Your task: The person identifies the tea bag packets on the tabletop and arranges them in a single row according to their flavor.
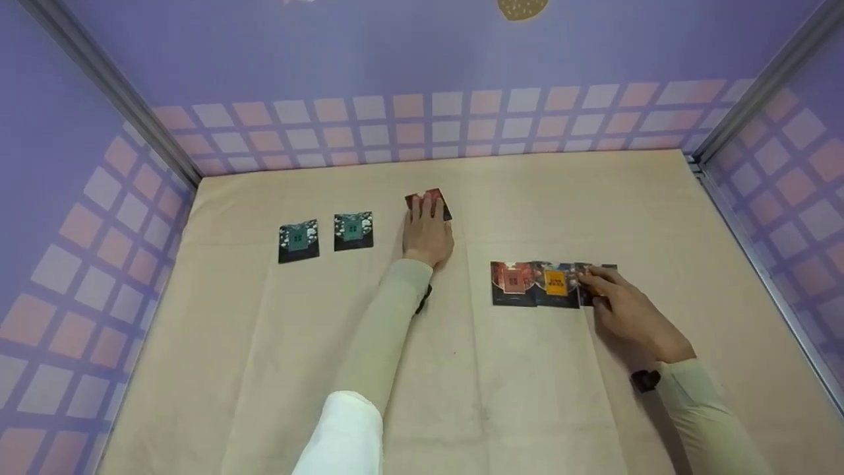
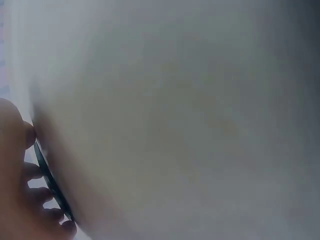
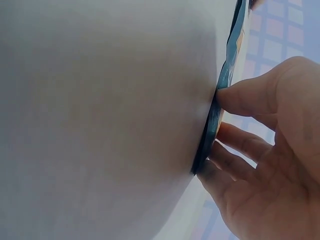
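Cream tbl cloth (image 1: 527, 396) under both hands. My L hand (image 1: 428, 234): fingers roughly straight, a bit spread. My R hand (image 1: 633, 318): thumb apart from fingertips; pinching or not, can't tell. Red pkt (image 1: 446, 210) under L fingers. Dark pkt (image 1: 586, 298) under R fingertips, thumb at its edge; yellow-label pkt (image 1: 556, 285) & red-label pkt (image 1: 513, 284) just L of those. Two teal pkts (image 1: 353, 231), apart, L of L fingers.

Cloth-covered table (image 1: 541, 389), beige, faintly creased | left: two green-labelled packets (image 1: 298, 239) lie flat, just apart | far middle: a red packet (image 1: 436, 192) lies at an angle, partly hidden | right: a red-labelled packet (image 1: 514, 282), an orange-labelled packet (image 1: 556, 284) and a mostly hidden packet (image 1: 585, 297) lie in a close row
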Demonstrator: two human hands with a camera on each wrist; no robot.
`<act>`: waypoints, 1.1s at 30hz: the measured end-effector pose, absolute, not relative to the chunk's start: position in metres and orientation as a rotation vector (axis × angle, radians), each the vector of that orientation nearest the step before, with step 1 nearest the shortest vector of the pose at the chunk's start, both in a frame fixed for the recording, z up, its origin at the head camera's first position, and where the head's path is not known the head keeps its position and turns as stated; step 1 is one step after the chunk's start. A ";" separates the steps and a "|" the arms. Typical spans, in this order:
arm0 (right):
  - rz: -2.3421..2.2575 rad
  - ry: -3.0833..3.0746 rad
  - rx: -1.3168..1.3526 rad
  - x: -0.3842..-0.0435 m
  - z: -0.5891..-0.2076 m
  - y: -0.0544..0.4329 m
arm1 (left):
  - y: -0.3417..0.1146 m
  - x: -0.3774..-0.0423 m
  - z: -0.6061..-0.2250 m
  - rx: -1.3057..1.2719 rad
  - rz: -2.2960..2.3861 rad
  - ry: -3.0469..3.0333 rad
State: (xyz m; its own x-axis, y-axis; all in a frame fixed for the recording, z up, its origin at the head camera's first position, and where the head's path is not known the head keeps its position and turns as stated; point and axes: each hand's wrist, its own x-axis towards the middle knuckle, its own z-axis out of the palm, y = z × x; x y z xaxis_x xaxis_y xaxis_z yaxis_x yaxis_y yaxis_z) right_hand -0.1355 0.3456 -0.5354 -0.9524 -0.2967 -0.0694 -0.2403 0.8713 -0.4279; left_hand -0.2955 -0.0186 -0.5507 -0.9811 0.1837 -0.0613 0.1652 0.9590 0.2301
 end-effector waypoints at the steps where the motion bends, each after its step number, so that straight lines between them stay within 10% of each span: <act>1: -0.636 2.908 -0.413 -0.136 -0.536 0.345 | -0.019 -0.296 -0.551 0.269 0.352 3.027; 33: -0.628 2.897 -0.405 -0.135 -0.535 0.346 | -0.027 -0.284 -0.543 0.384 0.417 3.016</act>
State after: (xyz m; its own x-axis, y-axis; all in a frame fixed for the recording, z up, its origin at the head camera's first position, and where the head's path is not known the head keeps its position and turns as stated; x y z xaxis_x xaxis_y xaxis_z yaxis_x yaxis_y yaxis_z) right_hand -0.1354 0.3461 -0.5352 -0.9524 -0.2920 -0.0878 -0.2295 0.8760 -0.4243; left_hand -0.2840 -0.0270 -0.5432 -0.9661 0.2554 -0.0379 0.2355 0.9319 0.2760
